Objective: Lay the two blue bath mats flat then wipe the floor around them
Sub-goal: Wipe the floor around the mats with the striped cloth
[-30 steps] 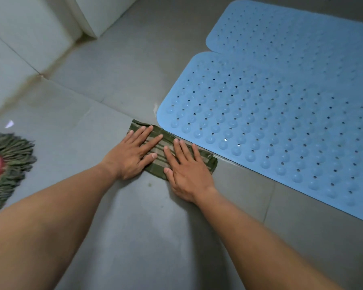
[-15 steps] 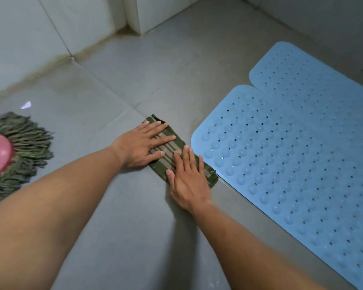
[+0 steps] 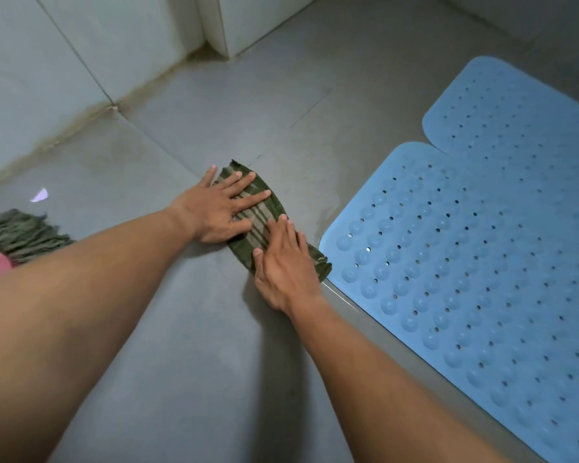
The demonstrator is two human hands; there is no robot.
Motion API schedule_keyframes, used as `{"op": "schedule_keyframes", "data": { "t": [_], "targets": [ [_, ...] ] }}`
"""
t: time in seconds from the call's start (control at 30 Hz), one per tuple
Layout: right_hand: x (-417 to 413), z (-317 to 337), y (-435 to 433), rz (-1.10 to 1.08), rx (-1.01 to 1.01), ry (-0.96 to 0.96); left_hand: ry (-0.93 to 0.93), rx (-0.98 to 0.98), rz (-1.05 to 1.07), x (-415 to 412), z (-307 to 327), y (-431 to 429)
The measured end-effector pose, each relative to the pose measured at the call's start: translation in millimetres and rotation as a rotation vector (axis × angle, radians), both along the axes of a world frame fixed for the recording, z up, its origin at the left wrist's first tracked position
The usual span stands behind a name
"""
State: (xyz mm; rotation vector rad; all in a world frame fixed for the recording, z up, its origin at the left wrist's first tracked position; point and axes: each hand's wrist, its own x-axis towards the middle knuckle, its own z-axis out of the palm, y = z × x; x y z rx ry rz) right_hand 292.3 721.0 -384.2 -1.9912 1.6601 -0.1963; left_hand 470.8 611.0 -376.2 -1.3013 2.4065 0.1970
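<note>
Striped green cloth (image 3: 268, 222) under flat hands.

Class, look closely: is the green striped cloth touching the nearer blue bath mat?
Cannot tell. In the head view the green striped cloth ends right at the corner of the nearer blue bath mat, with neither a gap nor overlap plain.

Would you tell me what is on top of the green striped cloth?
Both hands, left hand and right hand, press flat on the green striped cloth. The floor beneath it is hidden.

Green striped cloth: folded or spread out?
Folded. The green striped cloth is a narrow strip on the floor, pinned under the left hand and right hand.
</note>
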Motion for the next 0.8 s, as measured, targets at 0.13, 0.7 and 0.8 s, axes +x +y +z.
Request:
{"op": "schedule_keyframes", "data": {
  "t": [0.13,0.7,0.8],
  "targets": [
    [4.3,2.1,-27.2,0.004,0.056,-0.02,-0.078,-0.004,0.031,-1.7,3.9,-17.3],
    [-17.4,-8.9,-75.3,-0.081,0.105,0.024,0.062,0.149,0.258,-26.0,-11.6,-66.1],
    [-25.2,-11.6,-83.3,-0.036,0.097,0.064,0.048,0.143,0.231,-25.1,-9.5,-73.4]
  ]
}}
